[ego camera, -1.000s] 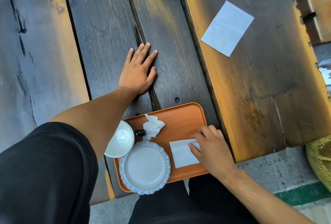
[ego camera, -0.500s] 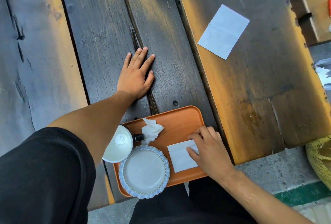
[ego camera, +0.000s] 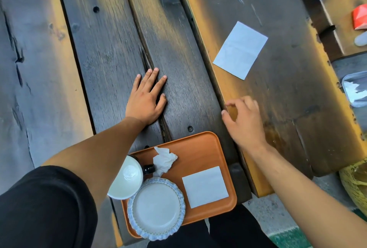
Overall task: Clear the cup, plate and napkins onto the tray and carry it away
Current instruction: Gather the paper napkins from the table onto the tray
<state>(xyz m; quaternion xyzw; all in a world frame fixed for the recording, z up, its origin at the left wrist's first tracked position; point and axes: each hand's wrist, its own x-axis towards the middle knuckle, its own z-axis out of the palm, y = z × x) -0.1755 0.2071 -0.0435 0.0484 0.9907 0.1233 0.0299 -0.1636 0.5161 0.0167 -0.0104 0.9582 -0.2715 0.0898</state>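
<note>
On the orange tray (ego camera: 200,148) at the table's near edge sat the cup (ego camera: 127,180), the plate (ego camera: 156,208), a crumpled napkin (ego camera: 164,160) and a flat napkin (ego camera: 205,187).
One more flat napkin (ego camera: 240,50) lay well apart on the wooden table (ego camera: 99,59). The right hand (ego camera: 244,120) hovered between tray and that napkin, fingers loosely curled, holding nothing; the left hand (ego camera: 146,98) lay flat, fingers spread.

**Both hands empty**

The left hand (ego camera: 146,99) lies flat, palm down, on the table (ego camera: 111,53), fingers together, arm stretched forward. The right hand (ego camera: 245,120) hovers with fingers loosely curled, holding nothing, forearm bare.
</note>
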